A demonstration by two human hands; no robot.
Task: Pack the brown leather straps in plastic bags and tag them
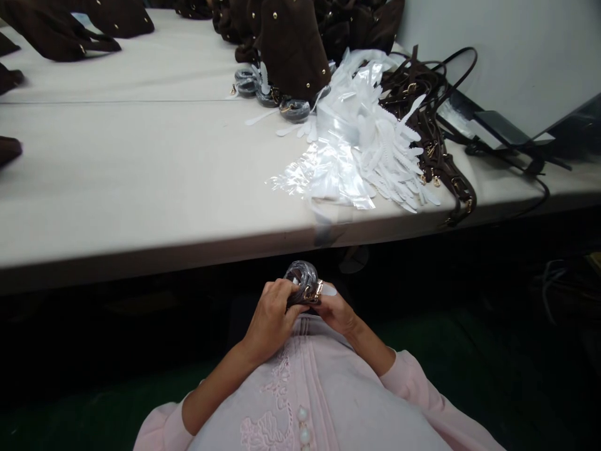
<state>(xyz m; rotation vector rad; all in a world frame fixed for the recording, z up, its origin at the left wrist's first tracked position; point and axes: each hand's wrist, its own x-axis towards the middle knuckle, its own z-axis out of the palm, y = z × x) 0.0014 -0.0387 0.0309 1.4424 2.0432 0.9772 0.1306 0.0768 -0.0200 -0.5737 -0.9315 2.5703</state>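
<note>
Close to my body, just off the table's front edge, both hands hold a coiled dark strap (303, 274) in clear wrap with gold metal fittings. My left hand (275, 310) has its fingers closed around the coil's left side. On the right side, my right hand (337, 311) grips it near the gold clasp. A white tag-like strip (328, 289) sticks out by the right fingers. The undersides of the fingers are hidden behind the coil.
A pale table (141, 181) spans the front. White strips (394, 156) and clear plastic sleeves (335, 169) lie piled at right, beside loose brown straps (432, 125). Behind are brown studded bags (291, 50) and wrapped strap coils (294, 110). More brown pieces (56, 31) lie far left.
</note>
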